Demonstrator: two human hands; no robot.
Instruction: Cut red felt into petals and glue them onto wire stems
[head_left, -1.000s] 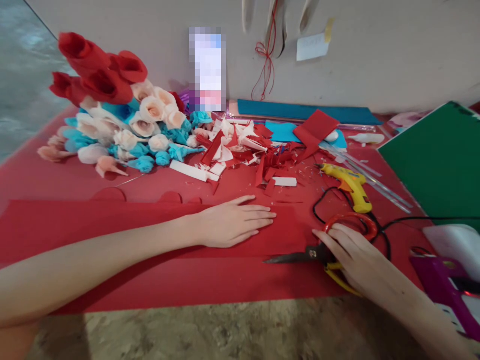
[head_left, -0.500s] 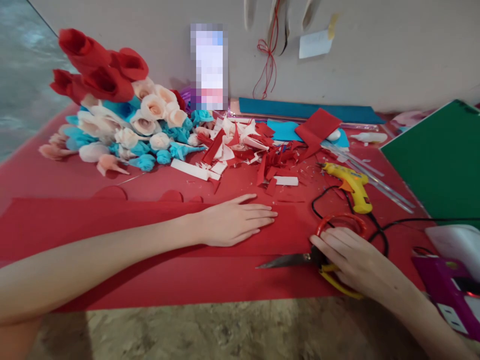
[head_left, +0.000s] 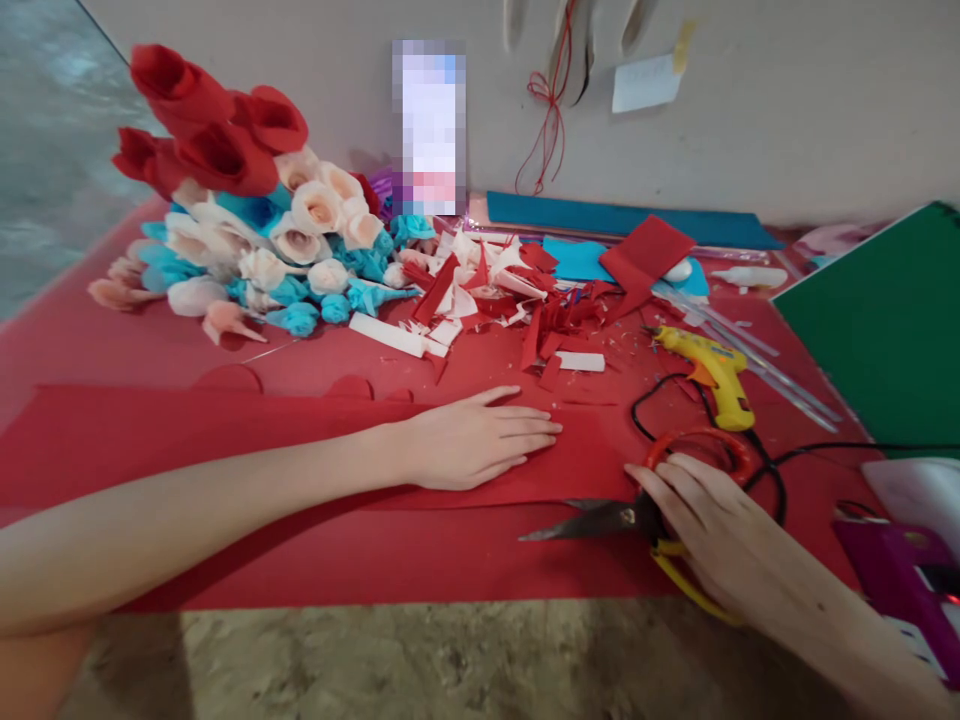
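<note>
Both blades of the scissors (head_left: pixel 607 522) show parted now, where half a second ago I saw just one. My right hand (head_left: pixel 701 505) grips their handles, at four o'clock from my left hand (head_left: pixel 457 440), which lies flat, fingers extended, on the red sheet (head_left: pixel 187 430) stretching from nine to three o'clock. It looks light and pliable, likely to crease, best held flat near its edge. My forearm hides part; its right end blends into the red tabletop (head_left: pixel 465 560).
</note>
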